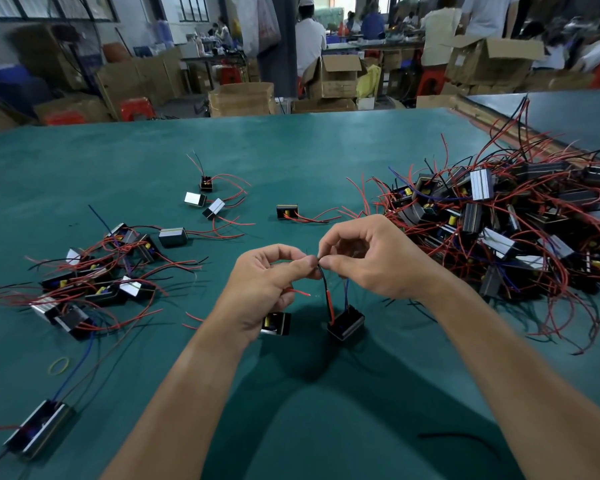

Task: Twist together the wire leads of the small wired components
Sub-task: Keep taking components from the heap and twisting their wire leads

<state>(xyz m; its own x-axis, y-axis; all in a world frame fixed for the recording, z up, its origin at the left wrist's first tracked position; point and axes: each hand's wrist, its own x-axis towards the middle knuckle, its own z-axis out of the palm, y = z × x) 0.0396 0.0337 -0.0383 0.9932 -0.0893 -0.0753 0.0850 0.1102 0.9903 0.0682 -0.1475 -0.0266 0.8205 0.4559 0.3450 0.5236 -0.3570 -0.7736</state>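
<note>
Fingers (302, 264) of left hand (264, 285) and right hand (371, 261) curl tight, pinching wire leads (326, 289) (tips nearly touching); components (346, 323) below.

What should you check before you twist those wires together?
1. Left hand pinches the leads: ok.
2. Right hand pinches them too: ok.
3. Lead tips lined up: cannot tell, fingers hide them.
4. Leads free of the pile: ok.
5. Component resting on the table: cannot tell.
</note>
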